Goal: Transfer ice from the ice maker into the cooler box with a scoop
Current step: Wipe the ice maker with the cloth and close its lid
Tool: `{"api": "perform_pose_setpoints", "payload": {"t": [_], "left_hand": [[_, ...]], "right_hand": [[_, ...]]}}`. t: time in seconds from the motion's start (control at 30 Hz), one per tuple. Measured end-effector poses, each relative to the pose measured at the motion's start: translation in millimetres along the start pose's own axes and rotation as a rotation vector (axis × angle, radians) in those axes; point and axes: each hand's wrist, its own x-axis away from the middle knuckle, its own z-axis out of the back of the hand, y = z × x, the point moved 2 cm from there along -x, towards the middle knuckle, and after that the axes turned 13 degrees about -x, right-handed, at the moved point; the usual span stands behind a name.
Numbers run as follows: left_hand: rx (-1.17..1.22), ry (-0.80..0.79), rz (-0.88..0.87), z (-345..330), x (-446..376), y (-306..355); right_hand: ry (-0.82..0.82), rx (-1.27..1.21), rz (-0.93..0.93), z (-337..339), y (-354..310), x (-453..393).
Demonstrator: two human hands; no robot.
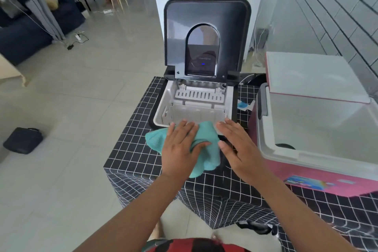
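The ice maker (206, 47) stands on the checked table with its black lid raised, showing the white inner basket (196, 112); I see no ice in it. A teal cloth (206, 149) lies at the maker's front edge. My left hand (182, 147) lies flat on the cloth with straight fingers. My right hand (239, 145) rests beside it, fingers straight, touching the cloth's right side and the maker's front rim. To the right is the pink cooler box (272, 145), open, its white lid (313, 75) tipped back. No scoop is in view.
The table wears a black cloth with a white grid (131, 149). A blue-and-white packet (244, 105) lies between maker and cooler. A black bag (23, 140) sits on the tiled floor at left. A white-tiled wall runs along the right; a counter stands behind.
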Motion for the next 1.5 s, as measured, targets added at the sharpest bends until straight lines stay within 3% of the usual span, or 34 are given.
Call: {"api": "perform_pose_setpoints", "payload": {"t": [0.23, 0.37, 0.47, 0.57, 0.67, 0.73, 0.87, 1.03, 1.17, 1.33, 1.5], "left_hand": [[0.030, -0.063, -0.093, 14, -3, -4], [0.082, 0.003, -0.111, 26, -5, -28], [0.091, 0.009, -0.205, 23, -8, -21], [0.133, 0.047, -0.241, 15, -10, 0], [0.159, 0.080, -0.190, 10, -10, 8], [0.188, 0.080, -0.175, 8, -9, 8], [0.272, 0.045, -0.201, 10, -12, 0], [0.322, 0.050, -0.298, 6, -14, -10], [0.293, 0.107, -0.314, -1, -9, -8], [0.261, 0.138, -0.294, -8, -8, -7], [0.265, 0.107, -0.273, -8, -7, -7]], "right_hand": [[0.136, 0.031, 0.070, -1, -1, -9], [0.159, 0.129, 0.114, 13, -4, -10], [0.120, 0.090, -0.020, 30, -1, -12], [0.233, 0.019, -0.201, 37, 2, -17], [0.340, 0.127, -0.175, 23, -10, -8], [0.320, 0.156, -0.127, 5, -17, 6], [0.311, 0.066, -0.208, -9, -12, 15], [0.415, -0.079, -0.322, 19, 18, -11], [0.394, -0.112, -0.384, 16, 20, -13], [0.262, -0.116, -0.107, -23, -1, 5], [0.294, -0.263, -0.260, -4, 20, -36]]}}
